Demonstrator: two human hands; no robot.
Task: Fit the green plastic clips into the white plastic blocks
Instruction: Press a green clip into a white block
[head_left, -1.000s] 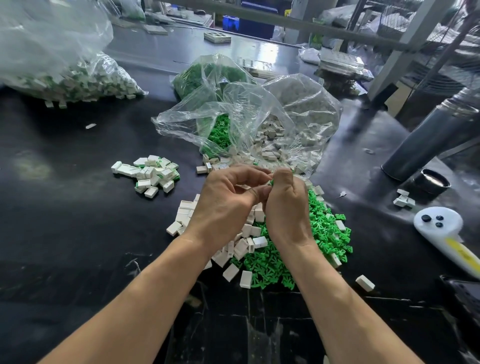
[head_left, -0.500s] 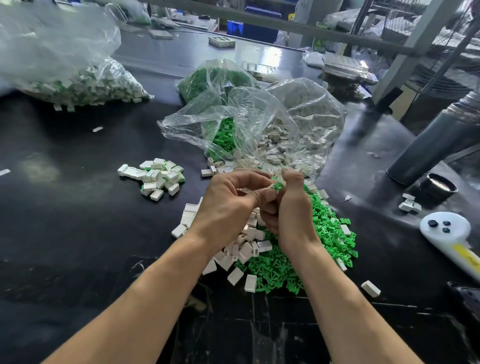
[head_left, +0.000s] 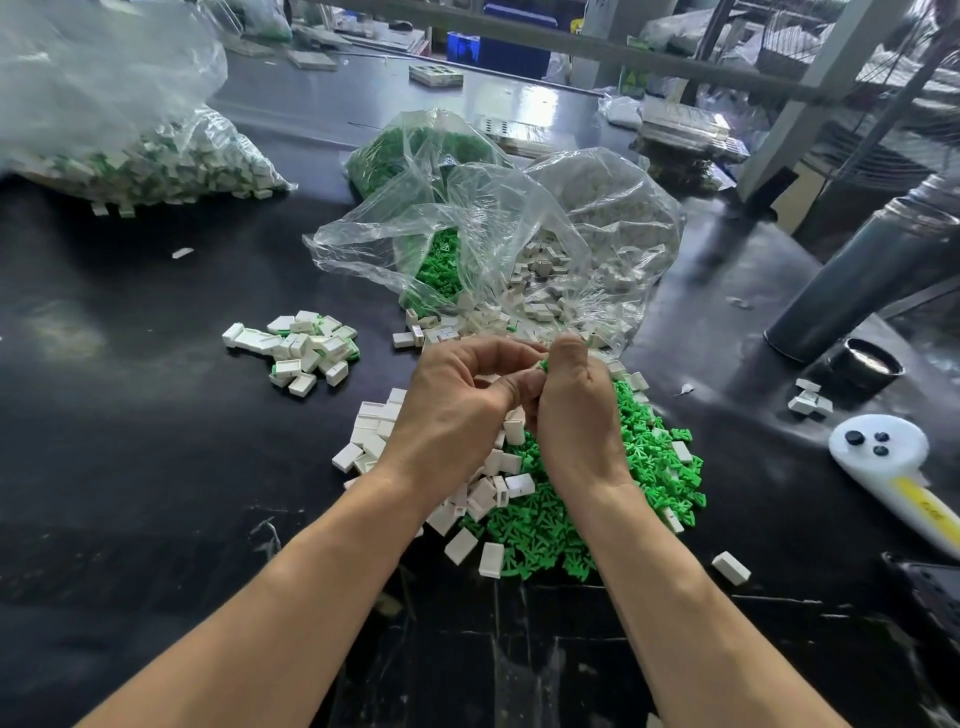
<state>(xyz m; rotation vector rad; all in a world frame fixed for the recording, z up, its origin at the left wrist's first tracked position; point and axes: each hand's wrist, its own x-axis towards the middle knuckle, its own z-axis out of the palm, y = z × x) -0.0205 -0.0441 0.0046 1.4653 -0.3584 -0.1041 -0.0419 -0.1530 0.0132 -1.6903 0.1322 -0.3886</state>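
As hands (head_left: 519, 410) meet, clip (head_left: 544, 365) (green) btwn grips.

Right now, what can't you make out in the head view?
- Head view: white block, if any, hidden inside left hand grip.
- Green clip: only a sliver shows above right hand fingers; whether seated, unclear.
- Left bag: cut off by frame edge.

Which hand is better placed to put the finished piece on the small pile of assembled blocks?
The left hand, probably. The pile of assembled blocks lies on the left hand's side of the table, while the right hand sits over the green clips, farther away.
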